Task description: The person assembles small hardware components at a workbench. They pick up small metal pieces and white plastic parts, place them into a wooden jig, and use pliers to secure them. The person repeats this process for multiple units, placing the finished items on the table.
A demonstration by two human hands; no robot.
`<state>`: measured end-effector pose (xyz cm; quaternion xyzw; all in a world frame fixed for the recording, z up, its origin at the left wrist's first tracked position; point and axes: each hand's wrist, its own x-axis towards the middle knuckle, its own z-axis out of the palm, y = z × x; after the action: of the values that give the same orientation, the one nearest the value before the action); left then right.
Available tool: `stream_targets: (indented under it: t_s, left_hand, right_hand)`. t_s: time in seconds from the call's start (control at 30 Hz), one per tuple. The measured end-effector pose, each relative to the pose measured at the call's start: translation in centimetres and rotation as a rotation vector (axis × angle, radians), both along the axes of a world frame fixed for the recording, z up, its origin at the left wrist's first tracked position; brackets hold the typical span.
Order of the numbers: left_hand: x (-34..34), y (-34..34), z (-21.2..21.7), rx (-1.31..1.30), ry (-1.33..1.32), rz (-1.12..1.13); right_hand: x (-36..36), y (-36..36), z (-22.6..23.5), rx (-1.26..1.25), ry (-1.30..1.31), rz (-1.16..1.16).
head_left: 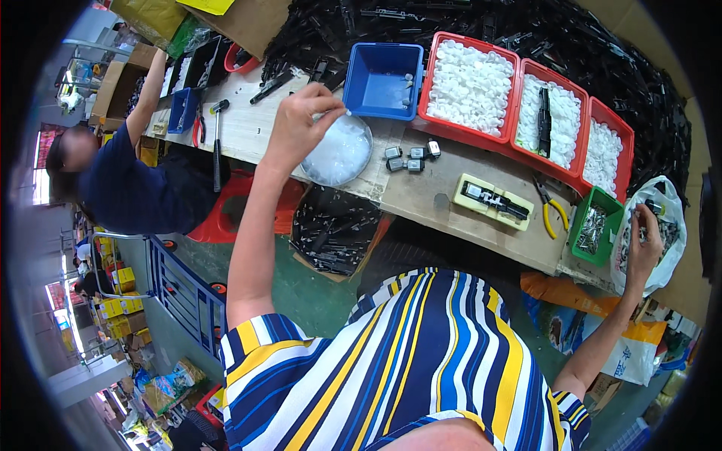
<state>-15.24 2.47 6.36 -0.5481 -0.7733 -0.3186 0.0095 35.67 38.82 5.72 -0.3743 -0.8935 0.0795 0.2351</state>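
Presently, left hand (301,120): fingers pinched together on a small white part, held over the round clear dish (340,154) of pale parts at the bench edge. Right hand (644,248): curled inside the mouth of a clear plastic bag (662,225) of small metal parts, fingertips closed on something too small to tell. Blue bin (372,83): just behind the dish, nearly bare. Three red bins (470,83): side by side, filled with white caps. Green bin (598,225): beside the bag, holding metal pieces. Yellow fixture (492,201): flat on the bench (414,195), with yellow-handled pliers (553,210) to its right. Yellow cartons (116,304): stacked at far left.
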Motion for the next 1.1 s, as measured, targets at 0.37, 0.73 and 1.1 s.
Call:
stream_targets:
  t_s: [0.37, 0.73, 1.1]
  left_hand:
    - [1.3, -0.5, -1.9, 0.038, 0.011, 0.125]
    - [12.6, 2.8, -1.7, 0.472, -0.996, 0.172]
    - [17.2, 6.6, -3.5, 0.526, -0.977, -0.028]
  right_hand:
    - [0.9, -3.2, 0.9, -0.157, 0.181, -0.056]
    - [-15.5, -15.0, 0.4, -0.916, 0.713, 0.279]
    - [-18.0, -16.9, -1.4, -1.107, 0.866, 0.194]
